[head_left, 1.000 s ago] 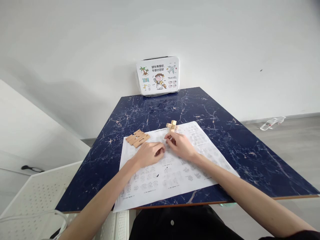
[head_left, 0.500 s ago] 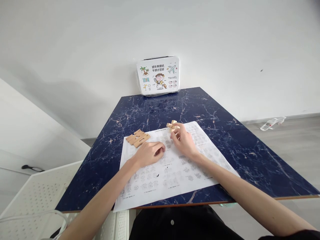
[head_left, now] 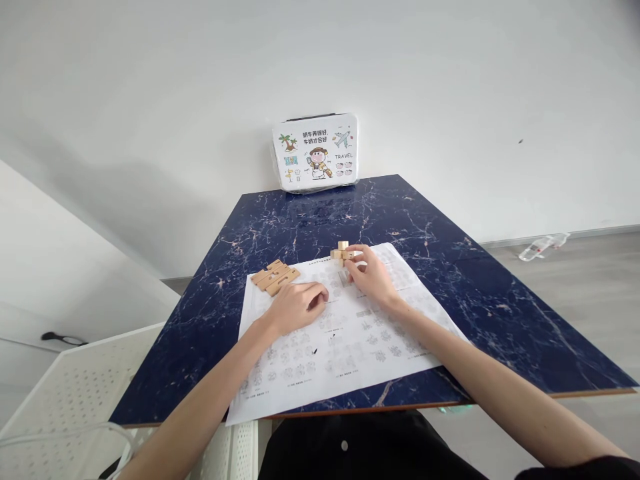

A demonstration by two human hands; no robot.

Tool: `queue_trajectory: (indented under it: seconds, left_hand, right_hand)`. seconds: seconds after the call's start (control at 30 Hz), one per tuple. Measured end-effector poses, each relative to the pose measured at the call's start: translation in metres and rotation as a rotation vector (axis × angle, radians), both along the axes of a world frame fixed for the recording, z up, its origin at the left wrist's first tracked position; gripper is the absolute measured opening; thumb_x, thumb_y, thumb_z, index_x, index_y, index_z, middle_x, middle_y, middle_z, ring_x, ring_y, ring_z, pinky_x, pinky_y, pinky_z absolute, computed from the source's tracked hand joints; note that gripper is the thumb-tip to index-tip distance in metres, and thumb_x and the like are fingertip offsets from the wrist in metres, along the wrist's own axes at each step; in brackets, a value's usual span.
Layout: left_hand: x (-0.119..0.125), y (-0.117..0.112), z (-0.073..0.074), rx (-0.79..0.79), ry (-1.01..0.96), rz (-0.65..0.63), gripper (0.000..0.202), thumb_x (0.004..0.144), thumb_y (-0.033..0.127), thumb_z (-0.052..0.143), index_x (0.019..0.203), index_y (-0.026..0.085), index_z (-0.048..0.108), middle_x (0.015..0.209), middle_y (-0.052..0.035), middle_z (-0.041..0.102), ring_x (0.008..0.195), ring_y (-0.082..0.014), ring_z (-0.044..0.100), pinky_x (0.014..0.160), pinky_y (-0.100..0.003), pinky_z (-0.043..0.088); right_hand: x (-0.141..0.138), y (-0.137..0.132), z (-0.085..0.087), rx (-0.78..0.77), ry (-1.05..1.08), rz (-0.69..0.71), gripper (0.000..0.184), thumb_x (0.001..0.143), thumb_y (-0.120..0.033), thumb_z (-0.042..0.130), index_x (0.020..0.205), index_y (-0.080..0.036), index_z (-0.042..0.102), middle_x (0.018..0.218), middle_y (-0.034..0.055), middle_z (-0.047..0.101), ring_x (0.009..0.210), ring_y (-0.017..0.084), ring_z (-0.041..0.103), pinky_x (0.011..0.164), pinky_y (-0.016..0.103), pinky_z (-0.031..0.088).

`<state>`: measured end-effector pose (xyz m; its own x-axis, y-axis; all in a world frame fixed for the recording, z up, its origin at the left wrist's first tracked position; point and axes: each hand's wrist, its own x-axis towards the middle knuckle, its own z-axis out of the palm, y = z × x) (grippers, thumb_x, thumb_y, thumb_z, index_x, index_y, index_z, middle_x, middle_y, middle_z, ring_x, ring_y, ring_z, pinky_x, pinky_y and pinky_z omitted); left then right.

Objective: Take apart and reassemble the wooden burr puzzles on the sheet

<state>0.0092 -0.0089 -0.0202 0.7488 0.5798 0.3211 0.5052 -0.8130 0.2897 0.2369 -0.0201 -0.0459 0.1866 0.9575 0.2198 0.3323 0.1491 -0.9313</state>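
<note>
A small light-wood interlocking burr puzzle [head_left: 343,253], shaped like a cross of short blocks, stands at the top edge of the printed sheet [head_left: 325,387]. My right hand [head_left: 373,277] has its thumb and fingers closed on the puzzle's right side. Resting on the sheet, my left hand [head_left: 299,307] is loosely curled, and nothing shows in its fingers. Just beyond its knuckles lie several flat notched wooden pieces [head_left: 275,277], side by side at the sheet's upper left corner. Faint puzzle drawings cover the sheet.
The sheet lies on a dark blue marbled table [head_left: 310,220]. A white case with cartoon prints [head_left: 316,153] leans on the wall at the table's far edge. On the left is a white perforated cart [head_left: 65,393]; a clear plastic item [head_left: 544,247] lies on the floor at right.
The burr puzzle has turned a little and now looks more upright. My right hand's fingers have shifted to its right side and straightened somewhat. The left hand stays in place.
</note>
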Motion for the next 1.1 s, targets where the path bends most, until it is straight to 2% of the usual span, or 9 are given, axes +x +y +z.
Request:
queue_trajectory:
  seconds: [0.17,0.3,0.4,0.47,0.57,0.77,0.87,0.97,1.1]
  left_hand:
    - [-0.001,0.002,-0.002,0.014,-0.059,0.088,0.016,0.093,0.015,0.052,0.093,0.023,0.066,0.080,0.0011,0.074,0.062,-0.0140,0.062,0.061,-0.029,0.042]
    - [-0.001,0.003,-0.002,-0.056,-0.193,0.196,0.012,0.098,0.026,0.056,0.109,0.024,0.061,0.080,0.0012,0.068,0.067,-0.0149,0.062,0.067,-0.031,0.048]
    - [0.000,0.004,0.000,-0.173,-0.284,0.249,0.038,0.096,0.040,0.067,0.126,0.024,0.052,0.102,-0.0042,0.068,0.083,-0.0176,0.065,0.074,-0.033,0.052]
    - [0.002,0.003,0.001,-0.304,-0.328,0.223,0.051,0.094,0.044,0.070,0.134,0.024,0.046,0.119,-0.0093,0.066,0.092,-0.0195,0.067,0.077,-0.035,0.055]
    - [0.004,0.003,0.002,-0.480,-0.417,0.136,0.054,0.098,0.043,0.066,0.142,0.026,0.039,0.136,-0.0140,0.062,0.104,-0.0221,0.069,0.085,-0.038,0.058]
    - [0.000,0.006,0.004,-0.611,-0.535,0.142,0.060,0.098,0.044,0.067,0.149,0.028,0.039,0.134,-0.0118,0.066,0.114,-0.0246,0.069,0.096,-0.042,0.058]
    - [0.000,0.009,0.007,-0.641,-0.532,0.123,0.054,0.095,0.045,0.072,0.141,0.025,0.052,0.131,-0.0119,0.068,0.115,-0.0256,0.069,0.096,-0.041,0.058]
    - [0.002,0.010,0.010,-0.639,-0.553,0.117,0.052,0.090,0.043,0.078,0.135,0.026,0.058,0.128,-0.0107,0.070,0.113,-0.0256,0.070,0.095,-0.041,0.059]
    - [0.004,0.007,0.012,-0.639,-0.559,0.110,0.059,0.082,0.040,0.086,0.132,0.027,0.058,0.124,-0.0088,0.070,0.107,-0.0247,0.071,0.093,-0.042,0.060]
  right_hand:
    - [-0.006,-0.006,0.005,0.081,-0.115,0.004,0.022,0.099,-0.045,0.058,0.106,-0.025,0.061,0.085,0.0004,0.071,0.053,0.014,0.061,0.059,0.030,0.047]
    - [-0.010,-0.012,0.010,0.145,-0.098,0.061,0.025,0.101,-0.049,0.056,0.110,-0.026,0.061,0.094,0.0034,0.073,0.057,0.015,0.060,0.058,0.030,0.047]
    - [-0.015,-0.020,0.014,0.225,-0.115,0.119,0.024,0.102,-0.045,0.057,0.113,-0.025,0.063,0.102,0.0056,0.073,0.063,0.015,0.061,0.061,0.031,0.051]
    - [-0.017,-0.025,0.017,0.261,-0.147,0.187,0.022,0.102,-0.041,0.058,0.116,-0.026,0.066,0.106,0.0060,0.074,0.068,0.016,0.063,0.065,0.032,0.054]
    - [-0.020,-0.031,0.020,0.281,-0.171,0.301,0.022,0.102,-0.034,0.054,0.119,-0.028,0.067,0.107,0.0050,0.075,0.070,0.016,0.064,0.069,0.034,0.056]
    - [-0.020,-0.035,0.026,0.269,-0.189,0.437,0.027,0.104,-0.033,0.050,0.126,-0.029,0.065,0.125,0.0069,0.073,0.077,0.017,0.067,0.071,0.035,0.058]
    - [-0.020,-0.037,0.029,0.241,-0.142,0.460,0.028,0.104,-0.035,0.050,0.129,-0.028,0.063,0.113,0.0064,0.074,0.071,0.016,0.065,0.065,0.033,0.055]
    - [-0.020,-0.036,0.029,0.166,-0.017,0.371,0.034,0.105,-0.043,0.051,0.134,-0.025,0.054,0.088,0.0021,0.071,0.060,0.015,0.060,0.058,0.030,0.050]
    - [-0.019,-0.031,0.026,0.120,0.030,0.268,0.034,0.102,-0.052,0.056,0.120,-0.023,0.059,0.077,-0.0005,0.067,0.056,0.014,0.056,0.057,0.031,0.047]
